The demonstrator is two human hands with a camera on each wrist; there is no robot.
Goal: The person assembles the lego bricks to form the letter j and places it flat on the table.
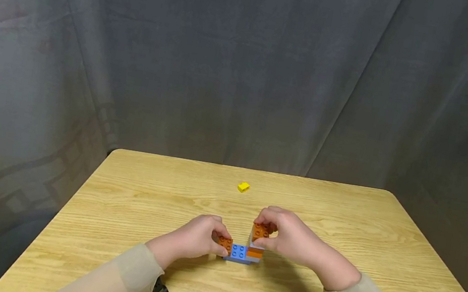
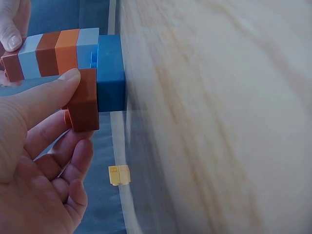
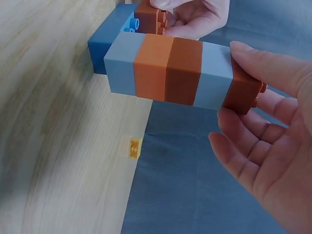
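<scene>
A long blue building brick (image 1: 238, 252) lies on the table between the hands, studs up. My left hand (image 1: 200, 237) pinches a brown brick (image 2: 87, 102) at the blue brick's left end. This brown brick overhangs that end; whether it is fully pressed down I cannot tell. On the right end stands a tower of several bricks: light blue, an orange brick (image 3: 152, 66), brown, light blue, and a brown brick (image 1: 260, 232) on top. My right hand (image 1: 290, 236) grips that top brick between thumb and fingers. In the head view, fingers partly cover the tower.
A small yellow brick (image 1: 243, 187) lies alone near the far edge of the wooden table (image 1: 154, 184). Behind the table hangs a grey curtain (image 1: 236, 75). Dark wrist devices show under both sleeves.
</scene>
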